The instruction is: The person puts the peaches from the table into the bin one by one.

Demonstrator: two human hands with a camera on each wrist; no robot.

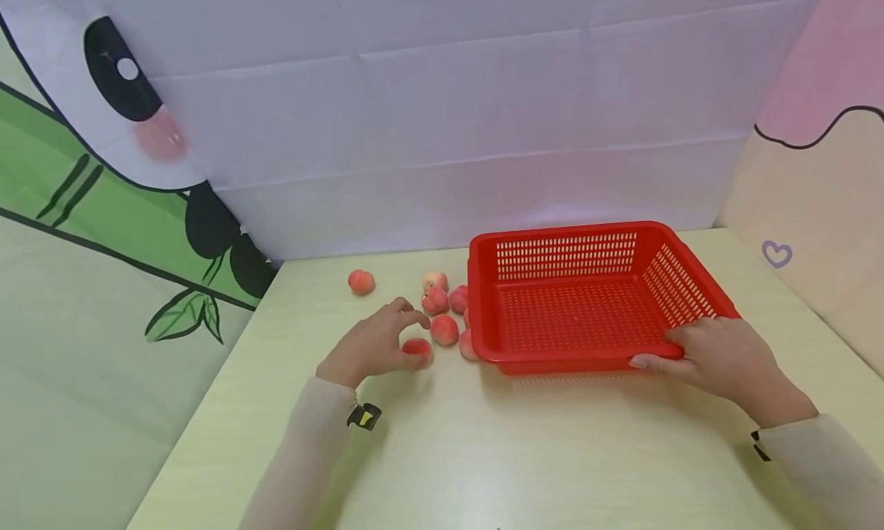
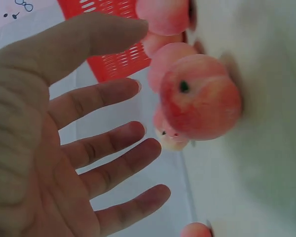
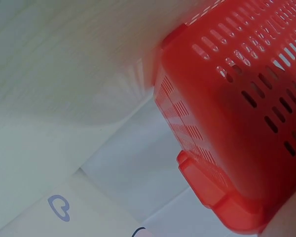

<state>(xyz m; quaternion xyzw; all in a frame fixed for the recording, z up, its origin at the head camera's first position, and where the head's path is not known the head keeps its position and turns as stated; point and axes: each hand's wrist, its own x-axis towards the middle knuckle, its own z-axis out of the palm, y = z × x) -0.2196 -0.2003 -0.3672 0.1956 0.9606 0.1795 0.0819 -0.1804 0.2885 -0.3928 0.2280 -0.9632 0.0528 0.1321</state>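
Nearest, two pale sleeves (image 1: 297, 453) are extending over the pale wooden bench (image 1: 552, 469), and a dark strap with a yellow patch (image 1: 364, 416) is showing at the left cuff. The right hand (image 1: 725, 361) is gripping the near right corner of a red plastic basket (image 1: 573, 360), its thumb lying along the front rim. The left hand (image 1: 376, 340) is hovering wide, fingers spread and holding nothing, beside the nearest peach (image 1: 417, 349); whether its thumb is touching that fruit, I cannot tell.

The basket is standing to the right of the peaches, its slotted walls and mesh floor showing. Just beyond the nearest peach, a second peach (image 1: 444, 330) is sitting near the basket's left side, where two others are being partly hidden by the rim. Farther back, three peaches (image 1: 435, 301) are clustering close together, while a lone peach (image 1: 361, 282) is lying apart to the left.

Behind the bench, a printed cloth (image 1: 449, 116) is hanging, showing a cartoon eye (image 1: 113, 70), a green stalk (image 1: 131, 200) and, on the right, a purple heart outline (image 1: 766, 245).
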